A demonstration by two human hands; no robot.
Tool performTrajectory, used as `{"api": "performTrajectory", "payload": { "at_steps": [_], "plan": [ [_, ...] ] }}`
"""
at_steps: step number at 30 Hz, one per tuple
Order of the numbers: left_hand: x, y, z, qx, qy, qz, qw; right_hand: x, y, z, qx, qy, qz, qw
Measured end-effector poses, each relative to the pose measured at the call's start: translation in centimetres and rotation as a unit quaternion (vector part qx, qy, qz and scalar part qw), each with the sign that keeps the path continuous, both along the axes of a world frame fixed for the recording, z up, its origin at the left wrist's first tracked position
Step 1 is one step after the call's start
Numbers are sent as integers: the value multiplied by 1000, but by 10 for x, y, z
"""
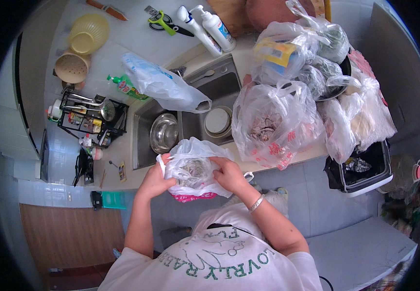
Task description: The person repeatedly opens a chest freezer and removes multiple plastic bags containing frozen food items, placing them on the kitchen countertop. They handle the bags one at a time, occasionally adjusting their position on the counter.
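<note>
A white plastic bag with pink print hangs between my hands in front of the sink's near edge, its mouth spread apart. My left hand pinches the left side of the rim. On the other side, my right hand has hold of the rim, index finger laid along it. Down in the bag is something pale and greenish in clear plastic; I cannot tell what. Just beyond the bag, a metal bowl sits in the left basin and a round white dish in the right one.
Filled plastic bags crowd the counter to the right, some on a dark pan. A bluish plastic bag lies across the sink divider. An open trash bin stands at lower right. A black rack with utensils and bottles is at left.
</note>
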State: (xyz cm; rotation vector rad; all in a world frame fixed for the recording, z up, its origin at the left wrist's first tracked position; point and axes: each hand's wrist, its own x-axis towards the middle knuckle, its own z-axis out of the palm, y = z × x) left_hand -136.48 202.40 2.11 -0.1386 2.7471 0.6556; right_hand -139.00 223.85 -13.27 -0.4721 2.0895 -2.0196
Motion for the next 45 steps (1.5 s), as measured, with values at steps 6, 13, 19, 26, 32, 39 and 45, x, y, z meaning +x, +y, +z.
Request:
{"api": "performTrajectory", "payload": {
  "at_steps": [6,13,19,26,32,39,45],
  "plan": [
    [0,10,11,40,6,8,999,-1,1,-1,6,5,5,1000],
    [3,-2,6,56,8,10,998,0,0,7,20,-3,17,1000],
    [6,0,6,46,7,24,999,2,-2,2,43,32,1,999],
    [7,5,9,57,7,29,998,0,4,22,42,-23,30,998],
    [9,0,3,57,25,28,998,1,4,19,69,6,35,997],
    [7,2,-5,56,30,45,997,12,21,31,161,122,47,978],
    [3,29,4,-84,17,56,995,20,75,60,354,294,50,887]
  ]
}}
